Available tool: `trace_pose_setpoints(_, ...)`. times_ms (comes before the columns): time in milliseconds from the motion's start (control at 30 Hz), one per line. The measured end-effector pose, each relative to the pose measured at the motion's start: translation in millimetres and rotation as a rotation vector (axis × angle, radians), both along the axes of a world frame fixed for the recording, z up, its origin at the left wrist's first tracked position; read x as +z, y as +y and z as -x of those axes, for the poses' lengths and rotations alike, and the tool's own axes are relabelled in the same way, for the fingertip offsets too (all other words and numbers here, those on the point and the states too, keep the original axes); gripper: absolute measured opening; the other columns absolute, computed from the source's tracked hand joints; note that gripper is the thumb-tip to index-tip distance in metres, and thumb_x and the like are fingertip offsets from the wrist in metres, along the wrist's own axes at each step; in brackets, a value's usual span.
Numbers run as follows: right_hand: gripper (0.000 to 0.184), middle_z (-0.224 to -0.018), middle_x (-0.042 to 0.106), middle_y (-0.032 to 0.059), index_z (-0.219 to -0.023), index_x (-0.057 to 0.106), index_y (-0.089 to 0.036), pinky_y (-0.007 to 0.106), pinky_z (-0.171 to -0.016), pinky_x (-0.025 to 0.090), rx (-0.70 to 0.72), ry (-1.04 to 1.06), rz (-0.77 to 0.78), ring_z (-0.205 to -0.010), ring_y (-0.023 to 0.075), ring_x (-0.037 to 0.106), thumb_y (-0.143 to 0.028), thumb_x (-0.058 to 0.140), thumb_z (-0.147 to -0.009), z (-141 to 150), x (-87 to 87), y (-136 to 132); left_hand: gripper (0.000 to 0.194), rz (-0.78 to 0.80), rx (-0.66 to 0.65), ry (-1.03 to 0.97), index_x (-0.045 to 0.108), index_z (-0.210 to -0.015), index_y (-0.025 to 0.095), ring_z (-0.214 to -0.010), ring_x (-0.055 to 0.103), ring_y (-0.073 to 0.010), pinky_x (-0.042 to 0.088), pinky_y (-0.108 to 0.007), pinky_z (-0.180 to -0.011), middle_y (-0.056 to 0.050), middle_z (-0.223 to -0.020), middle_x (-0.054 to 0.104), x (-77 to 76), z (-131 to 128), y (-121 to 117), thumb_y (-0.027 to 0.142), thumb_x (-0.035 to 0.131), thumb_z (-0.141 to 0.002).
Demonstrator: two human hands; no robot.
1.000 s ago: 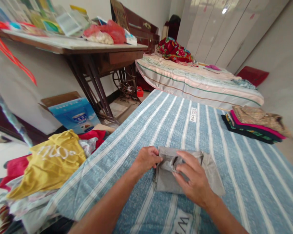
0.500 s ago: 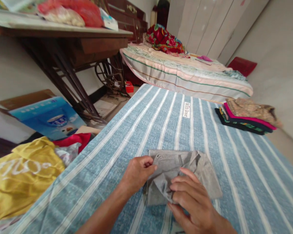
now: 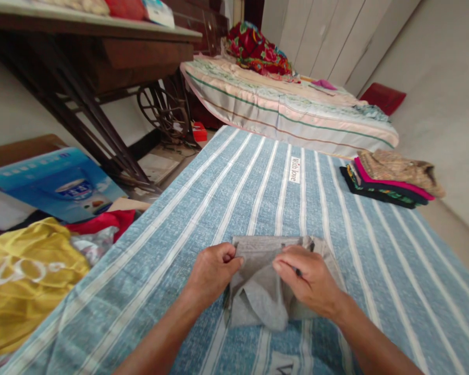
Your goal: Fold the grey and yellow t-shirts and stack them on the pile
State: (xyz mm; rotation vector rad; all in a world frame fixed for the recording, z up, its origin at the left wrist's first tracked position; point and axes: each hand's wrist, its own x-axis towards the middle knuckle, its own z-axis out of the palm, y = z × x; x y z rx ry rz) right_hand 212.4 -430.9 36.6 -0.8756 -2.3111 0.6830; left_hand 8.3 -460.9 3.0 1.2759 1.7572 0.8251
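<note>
Grey fabric forms the folded garment (image 3: 258, 276), which is laid between both hands on the blue striped bedspread (image 3: 180, 271). The garment's upper left corner is pinched by the thumb and curled fingers of the left hand (image 3: 213, 273). The right hand (image 3: 312, 281) is curled over the right part, thumb and forefinger drawn together at the cloth; whether fabric is gripped there cannot be told.

Risk: a loose flap (image 3: 263, 302) is bunched at the near edge. Under uneven tension, creases may be set in or the flap skewed. If the left pinch is lost, the corner may be pulled out of line.

Clearance: the left edge is bordered by the yellow lettered garment (image 3: 31, 286), well apart from the left hand. Ahead, striped fabric is continued past the "With love" label (image 3: 295, 170) toward the far bed (image 3: 289, 114). Far-right reach is judged to be limited by the folded clothes stack (image 3: 393, 179).
</note>
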Motion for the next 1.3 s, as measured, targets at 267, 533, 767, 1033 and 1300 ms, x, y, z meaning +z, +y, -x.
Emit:
trace_pose_setpoints(267,0.009,-0.077,0.064,0.0046,-0.076,0.063,-0.019,0.03,-0.069,0.039,-0.232,-0.635,-0.12,-0.078,0.0208,0.059,-0.025,0.058,-0.081,3,-5.5,31,0.018,0.135,0.033,-0.241,0.055,-0.063,0.017,-0.038,0.044,-0.0075,0.031,-0.02,-0.042,0.007,-0.046,0.049,11.5,-1,-6,0.034,0.059,-0.067)
trace_pose_setpoints(533,0.025,-0.073,0.063,0.0086,-0.061,0.063,-0.018,0.033,-0.066,0.036,-0.23,-0.859,-0.106,-0.076,0.0238,0.058,-0.035,0.061,-0.079,6,-3.8,37,0.017,0.293,0.029,-0.383,0.056,-0.074,0.017,-0.037,0.048,-0.0073,0.022,-0.017,-0.035,0.007,-0.049,0.053,15.7,4,-27,0.031,0.058,-0.066)
trace_pose_setpoints(767,0.013,-0.068,0.059,0.0,-0.06,0.058,-0.02,0.026,-0.062,0.033,-0.216,-0.564,-0.045,-0.07,0.0158,0.054,-0.02,0.06,-0.073,1,-2.2,37,0.015,0.304,0.054,-0.445,0.058,-0.076,0.016,-0.036,0.042,-0.0053,0.022,-0.017,-0.037,0.008,-0.044,0.05,20.6,-1,-41,0.024,0.059,-0.063)
trace_pose_setpoints(1033,0.004,-0.054,0.054,-0.0042,-0.063,0.055,-0.02,0.022,-0.049,0.033,-0.249,-0.188,0.391,-0.052,0.0118,0.05,-0.022,0.054,-0.066,-13,-13.1,38,0.006,0.288,0.087,-0.382,0.056,-0.064,0.016,-0.032,0.04,-0.0046,0.022,-0.017,-0.037,0.008,-0.04,0.048,19.5,-10,-43,0.022,0.058,-0.067)
trace_pose_setpoints(1300,0.007,-0.048,0.047,-0.006,-0.058,0.048,-0.021,0.021,-0.046,0.026,-0.264,-0.336,0.25,-0.047,0.0103,0.043,-0.018,0.05,-0.064,-11,-14.0,41,0.005,0.243,0.11,-0.414,0.05,-0.065,0.018,-0.031,0.046,-0.0058,0.021,-0.015,-0.035,0.008,-0.04,0.048,15.0,-13,-48,0.02,0.054,-0.067)
